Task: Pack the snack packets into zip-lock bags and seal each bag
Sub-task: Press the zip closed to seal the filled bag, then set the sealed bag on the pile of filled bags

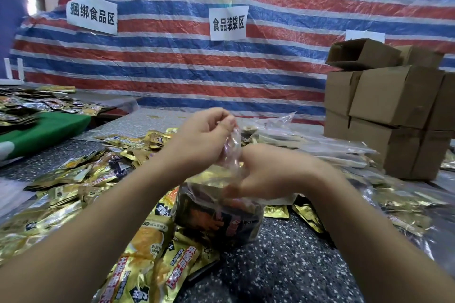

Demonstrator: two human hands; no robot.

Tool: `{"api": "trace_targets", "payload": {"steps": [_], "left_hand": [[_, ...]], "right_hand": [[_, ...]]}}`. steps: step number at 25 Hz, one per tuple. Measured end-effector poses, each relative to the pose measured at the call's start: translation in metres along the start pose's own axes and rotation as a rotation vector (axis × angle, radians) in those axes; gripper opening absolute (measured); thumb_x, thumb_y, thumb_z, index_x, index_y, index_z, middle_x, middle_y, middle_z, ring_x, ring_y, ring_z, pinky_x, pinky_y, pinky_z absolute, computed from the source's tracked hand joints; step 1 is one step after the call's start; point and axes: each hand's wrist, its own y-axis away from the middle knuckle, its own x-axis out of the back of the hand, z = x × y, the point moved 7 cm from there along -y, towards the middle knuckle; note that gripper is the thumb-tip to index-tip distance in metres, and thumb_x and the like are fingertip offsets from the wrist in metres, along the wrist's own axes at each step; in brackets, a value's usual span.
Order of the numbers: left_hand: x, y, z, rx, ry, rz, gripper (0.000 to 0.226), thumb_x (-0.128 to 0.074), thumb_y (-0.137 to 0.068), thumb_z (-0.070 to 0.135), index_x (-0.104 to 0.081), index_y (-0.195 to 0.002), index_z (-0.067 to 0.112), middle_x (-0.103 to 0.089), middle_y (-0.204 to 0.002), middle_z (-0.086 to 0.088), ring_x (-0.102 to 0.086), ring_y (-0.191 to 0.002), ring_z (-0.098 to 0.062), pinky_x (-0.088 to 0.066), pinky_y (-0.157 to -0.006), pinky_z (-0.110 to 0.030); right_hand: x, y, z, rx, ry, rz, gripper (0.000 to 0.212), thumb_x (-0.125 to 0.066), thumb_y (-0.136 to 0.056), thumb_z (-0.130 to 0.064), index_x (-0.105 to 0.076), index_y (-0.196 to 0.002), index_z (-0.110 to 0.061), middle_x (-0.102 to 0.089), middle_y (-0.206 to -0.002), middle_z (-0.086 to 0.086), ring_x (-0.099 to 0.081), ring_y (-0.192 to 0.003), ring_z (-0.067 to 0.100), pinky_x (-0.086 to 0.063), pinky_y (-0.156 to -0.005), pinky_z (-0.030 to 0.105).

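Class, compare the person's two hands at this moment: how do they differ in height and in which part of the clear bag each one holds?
The left hand is raised higher, pinching the top of the clear bag. The right hand sits lower, gripping the bag just above the packets. Both hold the same bag.

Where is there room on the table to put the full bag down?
The best bare patch of speckled table is in front, right of the full bag and between the arms. Another lies far left, beside the green board. The gold packets crowd the left, the empty bags and boxes the right.
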Motion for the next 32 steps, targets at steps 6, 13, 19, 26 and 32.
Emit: {"api": "trace_targets", "payload": {"steps": [6, 13, 19, 26, 32], "left_hand": [[0.019, -0.002, -0.01, 0.005, -0.122, 0.289, 0.038, -0.034, -0.105, 0.033, -0.062, -0.092, 0.01, -0.067, -0.082, -0.005, -0.063, -0.077, -0.022, -0.05, -0.073, -0.042], [0.041, 0.002, -0.012, 0.049, -0.084, 0.494, 0.036, -0.031, -0.105, 0.036, -0.055, -0.093, 0.012, -0.062, -0.092, -0.011, -0.06, -0.086, -0.033, -0.049, -0.076, -0.051], [0.039, 0.001, -0.01, 0.047, -0.067, 0.452, 0.032, -0.033, -0.104, 0.035, -0.055, -0.092, 0.015, -0.063, -0.091, -0.011, -0.062, -0.083, -0.036, -0.051, -0.071, -0.051], [0.032, -0.003, -0.021, 0.093, -0.08, 0.339, 0.035, -0.035, -0.104, 0.033, -0.06, -0.09, 0.012, -0.068, -0.083, -0.014, -0.065, -0.074, -0.036, -0.052, -0.064, -0.05], [0.039, -0.009, -0.031, 0.132, -0.011, 0.356, 0.041, -0.035, -0.105, 0.034, -0.063, -0.082, 0.014, -0.067, -0.066, -0.002, -0.058, -0.05, -0.009, -0.045, -0.046, -0.019]], "right_hand": [[-0.003, -0.014, 0.029, -0.079, -0.358, 0.067, 0.015, -0.059, -0.097, -0.021, -0.07, -0.086, -0.02, -0.071, -0.063, -0.004, -0.061, -0.054, 0.017, -0.05, -0.053, 0.03], [0.022, -0.042, 0.083, -0.308, -1.088, 0.427, 0.012, -0.06, -0.097, -0.014, -0.063, -0.097, -0.003, -0.064, -0.073, 0.004, -0.058, -0.049, 0.009, -0.051, -0.046, 0.022], [0.019, -0.125, 0.126, -0.434, -1.841, 0.609, 0.02, -0.054, -0.099, -0.007, -0.055, -0.118, -0.003, -0.065, -0.119, 0.019, -0.069, -0.098, 0.025, -0.06, -0.08, 0.033], [-0.037, -0.17, 0.144, -0.721, -1.643, 0.525, 0.041, -0.046, -0.101, -0.004, -0.041, -0.142, -0.005, -0.061, -0.117, 0.021, -0.066, -0.094, 0.029, -0.057, -0.054, 0.037], [-0.037, -0.177, 0.137, -0.609, -1.653, 0.325, 0.043, -0.032, -0.107, -0.025, -0.047, -0.13, 0.008, -0.065, -0.095, 0.023, -0.067, -0.08, 0.031, -0.058, -0.048, 0.035]]}}
